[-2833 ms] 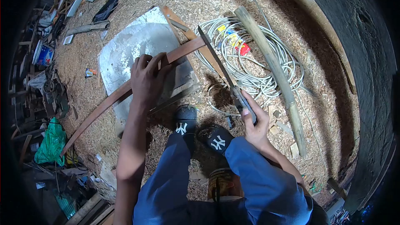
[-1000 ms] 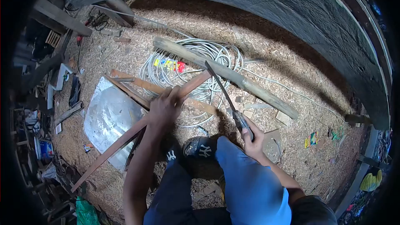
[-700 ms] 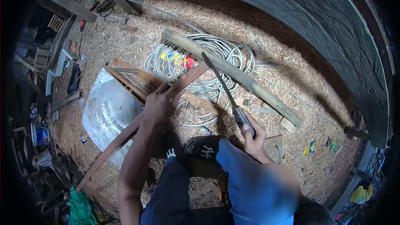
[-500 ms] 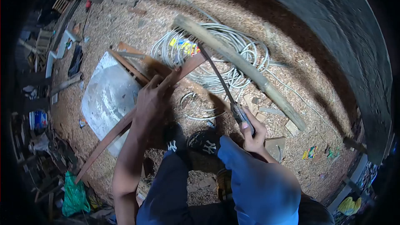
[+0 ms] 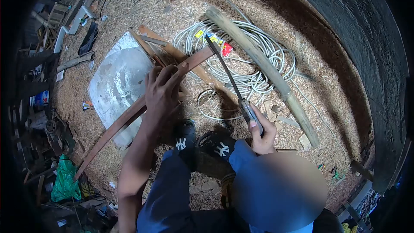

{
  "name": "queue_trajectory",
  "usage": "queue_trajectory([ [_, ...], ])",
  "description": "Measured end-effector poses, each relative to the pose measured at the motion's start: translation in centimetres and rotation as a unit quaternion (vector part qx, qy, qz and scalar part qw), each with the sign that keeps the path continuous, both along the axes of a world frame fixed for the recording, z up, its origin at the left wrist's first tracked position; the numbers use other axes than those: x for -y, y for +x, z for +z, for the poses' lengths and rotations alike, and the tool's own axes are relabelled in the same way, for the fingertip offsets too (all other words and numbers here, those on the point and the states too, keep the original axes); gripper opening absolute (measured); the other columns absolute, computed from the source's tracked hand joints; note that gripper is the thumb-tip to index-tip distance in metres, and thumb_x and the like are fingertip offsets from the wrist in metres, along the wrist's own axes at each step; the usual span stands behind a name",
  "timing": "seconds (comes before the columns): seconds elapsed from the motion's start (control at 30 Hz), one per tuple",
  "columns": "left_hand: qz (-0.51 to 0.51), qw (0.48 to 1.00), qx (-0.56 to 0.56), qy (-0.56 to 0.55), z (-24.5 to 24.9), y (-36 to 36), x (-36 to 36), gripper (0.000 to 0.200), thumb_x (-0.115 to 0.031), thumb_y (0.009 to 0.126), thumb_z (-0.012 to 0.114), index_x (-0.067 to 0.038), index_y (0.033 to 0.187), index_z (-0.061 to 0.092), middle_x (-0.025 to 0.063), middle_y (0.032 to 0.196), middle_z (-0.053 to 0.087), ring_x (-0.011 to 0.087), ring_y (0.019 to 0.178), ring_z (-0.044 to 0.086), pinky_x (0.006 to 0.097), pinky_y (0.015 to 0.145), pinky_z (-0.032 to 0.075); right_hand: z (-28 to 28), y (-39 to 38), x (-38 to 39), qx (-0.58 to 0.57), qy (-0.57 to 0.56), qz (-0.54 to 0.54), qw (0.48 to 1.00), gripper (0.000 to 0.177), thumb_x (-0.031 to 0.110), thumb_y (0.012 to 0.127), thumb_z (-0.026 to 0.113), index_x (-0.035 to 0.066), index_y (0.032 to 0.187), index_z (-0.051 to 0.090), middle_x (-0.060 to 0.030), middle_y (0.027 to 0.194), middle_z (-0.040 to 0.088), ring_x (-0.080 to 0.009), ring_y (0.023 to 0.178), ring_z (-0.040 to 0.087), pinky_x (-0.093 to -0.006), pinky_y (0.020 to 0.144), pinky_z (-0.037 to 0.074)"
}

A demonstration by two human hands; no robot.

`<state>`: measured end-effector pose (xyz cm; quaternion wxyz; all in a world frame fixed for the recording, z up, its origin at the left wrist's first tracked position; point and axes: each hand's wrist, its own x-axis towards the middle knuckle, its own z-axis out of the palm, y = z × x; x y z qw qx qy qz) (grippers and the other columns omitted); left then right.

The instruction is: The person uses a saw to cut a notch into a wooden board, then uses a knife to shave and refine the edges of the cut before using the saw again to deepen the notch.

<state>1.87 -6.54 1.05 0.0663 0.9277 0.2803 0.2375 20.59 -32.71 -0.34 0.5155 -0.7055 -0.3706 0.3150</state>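
Observation:
A long reddish-brown wooden strip [image 5: 113, 130] runs from the lower left up toward the centre. My left hand [image 5: 163, 89] is wrapped round it near its upper end. My right hand [image 5: 263, 133] grips the handle of a handsaw [image 5: 230, 77], seen nearly edge-on. The saw's narrow blade slants up and left and meets the strip's upper end close to its tip. Whether the teeth are in the wood I cannot tell. Below the strip lie other wooden pieces [image 5: 172, 53] and a pale, shiny sheet-like object [image 5: 118, 84].
Coiled grey cable [image 5: 282, 51] lies on the shavings-covered ground beneath a long pole [image 5: 258, 58]. My shoes [image 5: 221, 146] are below the hands. A green plastic bag [image 5: 65, 179] sits at the lower left. A large dark curved surface [image 5: 366, 56] borders the right.
The camera view has shifted, so ground objects sit farther right or lower. The saw's blade still meets the strip near its upper end, and both hands keep their holds.

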Motion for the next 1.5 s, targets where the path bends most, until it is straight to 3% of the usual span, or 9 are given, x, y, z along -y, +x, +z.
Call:
queue_trajectory([
  [0.2,0.033,0.999,0.011,-0.008,-0.9,-1.1,-0.3,0.046,-0.009,0.085,0.074,-0.024,0.129,0.071,0.0029,0.115,0.065,0.0285,0.098,0.058,0.043,0.087,0.047,0.6,-0.2,-1.0,-0.018,-0.014,0.012,1.0,0.046,0.003,0.096,0.056,-0.004,0.142,0.056,-0.0066,0.081,0.066,-0.0058,0.068,0.054,-0.0241,0.066,0.048],
  [0.6,0.095,0.993,0.067,-0.007,-0.7,-5.9,-0.8,0.019,-0.01,0.086,0.075,-0.015,0.105,0.076,0.0051,0.102,0.067,0.0284,0.087,0.058,0.0407,0.077,0.05,1.7,-2.7,-4.0,-0.006,-0.018,0.094,0.995,0.046,0.003,0.096,0.057,-0.003,0.141,0.058,-0.0046,0.075,0.063,-0.0048,0.065,0.051,-0.0234,0.063,0.046],
  [0.73,0.112,0.991,0.062,-0.029,-0.7,-9.1,-0.9,0.018,-0.01,0.086,0.075,-0.013,0.104,0.075,0.0057,0.103,0.067,0.0283,0.09,0.06,0.0412,0.078,0.05,2.7,-3.5,-4.8,-0.01,-0.013,0.115,0.993,0.044,0.001,0.095,0.056,-0.004,0.139,0.058,-0.0135,0.096,0.072,-0.0107,0.081,0.062,-0.0273,0.079,0.051],
  [0.8,0.115,0.991,0.064,-0.032,-0.5,-10.2,-1.0,0.018,-0.011,0.087,0.075,-0.012,0.104,0.075,0.006,0.104,0.067,0.0283,0.092,0.061,0.0415,0.08,0.049,3.8,-4.1,-5.2,-0.047,-0.106,0.144,0.983,0.045,0.002,0.096,0.056,-0.005,0.14,0.057,-0.0189,0.111,0.073,-0.0148,0.095,0.064,-0.0301,0.091,0.05],
  [0.93,0.133,0.99,0.029,-0.038,0.2,-10.0,-1.1,0.017,-0.014,0.087,0.076,-0.006,0.101,0.072,0.0103,0.107,0.067,0.0323,0.096,0.063,0.0429,0.085,0.051,2.5,-5.1,-5.8,0.062,0.026,0.15,0.986,0.046,0.002,0.096,0.057,-0.004,0.142,0.056,-0.0092,0.084,0.069,-0.0085,0.073,0.059,-0.0256,0.07,0.051],
  [1.03,0.137,0.989,0.028,-0.057,-0.1,-8.2,-1.7,0.02,-0.018,0.087,0.076,-0.006,0.101,0.072,0.0109,0.109,0.066,0.0333,0.1,0.063,0.044,0.089,0.049,2.8,-4.9,-5.8,-0.027,-0.051,0.134,0.989,0.046,0.002,0.096,0.057,-0.004,0.142,0.056,-0.0043,0.074,0.064,-0.0065,0.065,0.056,-0.0252,0.064,0.049],
  [1.27,0.027,0.99,0.098,-0.093,-0.1,-5.4,-4.1,0.017,-0.008,0.086,0.072,-0.006,0.103,0.074,0.0102,0.104,0.066,0.0321,0.097,0.061,0.042,0.088,0.049,3.4,-3.3,-6.4,0.06,-0.006,0.154,0.986,0.045,0.004,0.098,0.055,-0.003,0.142,0.056,-0.001,0.071,0.061,-0.0054,0.063,0.053,-0.0241,0.062,0.046],
  [1.37,0.018,0.988,0.11,-0.107,-0.4,-5.6,-4.6,0.017,-0.006,0.085,0.073,-0.006,0.102,0.075,0.0098,0.102,0.066,0.0312,0.097,0.06,0.0411,0.087,0.05,4.4,-3.2,-7.0,-0.048,-0.086,0.13,0.987,0.042,0.009,0.102,0.054,-0.003,0.142,0.056,-0.0014,0.073,0.061,-0.0056,0.065,0.053,-0.0246,0.062,0.047],
  [1.5,0.043,0.986,0.108,-0.122,-0.7,-4.7,-4.7,0.019,-0.006,0.083,0.074,-0.006,0.102,0.075,0.0097,0.095,0.065,0.0308,0.093,0.06,0.04,0.083,0.05,1.4,-3.5,-6.5,-0.062,-0.045,0.108,0.991,0.043,0.013,0.104,0.054,-0.005,0.143,0.055,-0.0001,0.076,0.06,-0.0057,0.067,0.052,-0.0235,0.062,0.045],
])
